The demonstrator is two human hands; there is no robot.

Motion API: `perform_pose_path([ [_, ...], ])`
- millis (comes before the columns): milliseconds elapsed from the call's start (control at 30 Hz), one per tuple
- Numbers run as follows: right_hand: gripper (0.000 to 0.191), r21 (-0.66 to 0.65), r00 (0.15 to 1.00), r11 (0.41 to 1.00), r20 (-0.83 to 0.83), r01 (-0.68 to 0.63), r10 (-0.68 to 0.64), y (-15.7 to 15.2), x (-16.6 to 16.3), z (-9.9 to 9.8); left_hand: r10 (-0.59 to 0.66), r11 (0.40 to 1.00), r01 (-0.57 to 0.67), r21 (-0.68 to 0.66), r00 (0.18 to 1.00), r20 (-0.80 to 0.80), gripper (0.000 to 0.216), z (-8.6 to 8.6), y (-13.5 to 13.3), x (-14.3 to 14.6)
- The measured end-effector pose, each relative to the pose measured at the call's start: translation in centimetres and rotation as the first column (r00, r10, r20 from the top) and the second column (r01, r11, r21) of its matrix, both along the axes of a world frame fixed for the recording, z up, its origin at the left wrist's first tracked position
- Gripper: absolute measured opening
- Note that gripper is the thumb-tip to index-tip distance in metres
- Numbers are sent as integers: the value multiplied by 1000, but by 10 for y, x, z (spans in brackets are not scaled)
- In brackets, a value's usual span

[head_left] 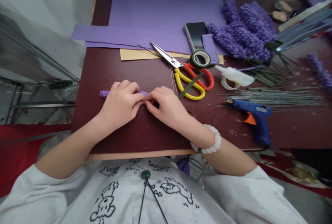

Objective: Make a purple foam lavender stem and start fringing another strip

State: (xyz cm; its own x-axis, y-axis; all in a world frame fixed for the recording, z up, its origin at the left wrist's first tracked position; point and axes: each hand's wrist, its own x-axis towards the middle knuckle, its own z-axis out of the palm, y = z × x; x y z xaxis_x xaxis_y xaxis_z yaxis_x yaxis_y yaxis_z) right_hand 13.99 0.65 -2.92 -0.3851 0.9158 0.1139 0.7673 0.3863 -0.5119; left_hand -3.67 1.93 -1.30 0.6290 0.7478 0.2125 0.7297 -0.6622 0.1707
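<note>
My left hand (122, 101) is closed around a purple paper flower (104, 93), whose curled tip sticks out to the left of the fingers. A bit of purple paper (143, 93) shows between my two hands. My right hand (166, 106) pinches at that same spot, its thumb and forefinger meeting the left fingertips; most of the flower is hidden under the hands. Just right of my right hand lie scissors (181, 72) with one yellow and one red handle, a strip of green tape (190, 85) across them.
Large purple paper (166, 2) and long purple strips (103, 35) cover the back. Behind the scissors are a phone (194, 32) and green tape roll (200, 58). Rightward lie a glue bottle (237, 76), wire stems (275, 98), a blue glue gun (256, 117) and finished purple flowers (243, 32).
</note>
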Motion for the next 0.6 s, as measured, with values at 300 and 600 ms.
perform_pose_path([
  [300, 31, 263, 959, 950, 267, -171, 98, -8, -1, 0, 137, 987, -137, -87, 991, -13, 21, 1, -2, 9],
  [600, 24, 222, 968, 962, 228, -161, 109, 5, -1, -2, 83, 993, -82, -87, 997, 7, 21, 0, -2, 1],
])
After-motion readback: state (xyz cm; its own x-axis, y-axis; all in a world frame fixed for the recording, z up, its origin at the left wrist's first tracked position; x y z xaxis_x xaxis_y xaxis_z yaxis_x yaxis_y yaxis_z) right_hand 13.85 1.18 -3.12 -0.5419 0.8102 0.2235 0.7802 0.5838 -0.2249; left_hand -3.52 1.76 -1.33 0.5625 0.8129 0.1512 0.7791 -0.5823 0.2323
